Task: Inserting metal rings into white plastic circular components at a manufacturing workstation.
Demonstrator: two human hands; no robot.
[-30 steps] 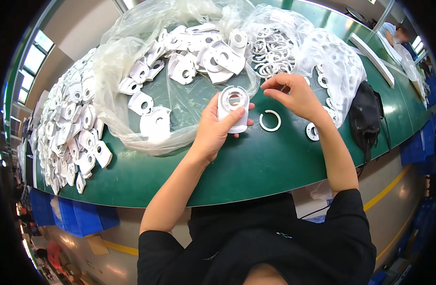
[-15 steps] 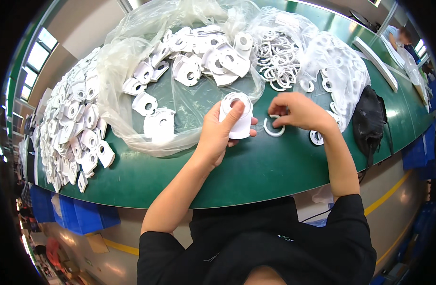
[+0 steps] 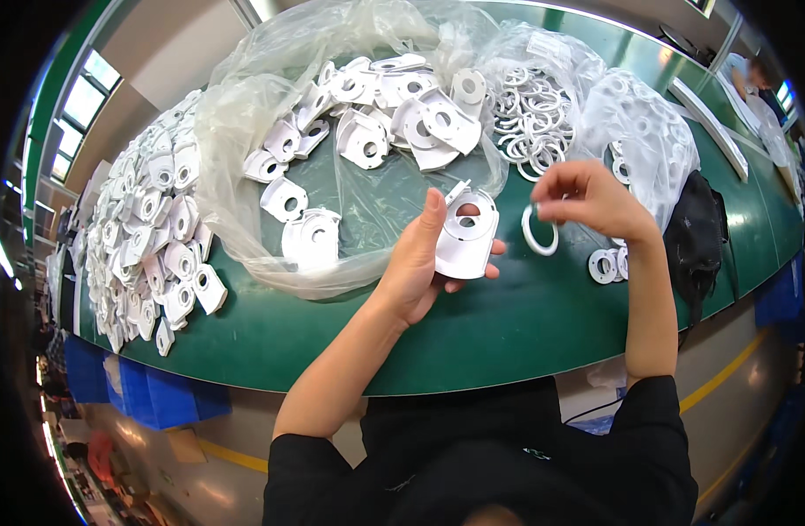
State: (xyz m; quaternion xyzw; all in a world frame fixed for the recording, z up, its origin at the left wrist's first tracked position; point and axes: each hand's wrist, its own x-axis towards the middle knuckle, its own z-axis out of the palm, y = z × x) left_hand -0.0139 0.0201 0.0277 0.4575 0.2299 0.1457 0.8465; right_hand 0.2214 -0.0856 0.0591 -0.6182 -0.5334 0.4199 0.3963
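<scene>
My left hand (image 3: pixel 417 263) is closed around a white plastic plate with a round hole (image 3: pixel 466 249), its thumb raised beside the plate and a fingertip showing through the hole. To the right, my right hand (image 3: pixel 593 203) pinches a white open ring (image 3: pixel 540 238) by its upper end, and the ring hangs just above the green table. A gap separates the ring from the plate. Small round white discs with holes (image 3: pixel 603 266) lie on the table below my right wrist.
Ahead, a clear plastic bag (image 3: pixel 245 254) holds several white plates (image 3: pixel 361 138). White rings (image 3: pixel 534 118) and a bag of discs (image 3: pixel 635 123) are at the back right. A large heap of finished-looking white parts (image 3: pixel 148 228) covers the left. A black pouch (image 3: pixel 694 232) lies at right.
My right hand has lifted the open ring off the table, and it now hangs upright. My left thumb has come off the plate's face, which has tilted to show its hole.
</scene>
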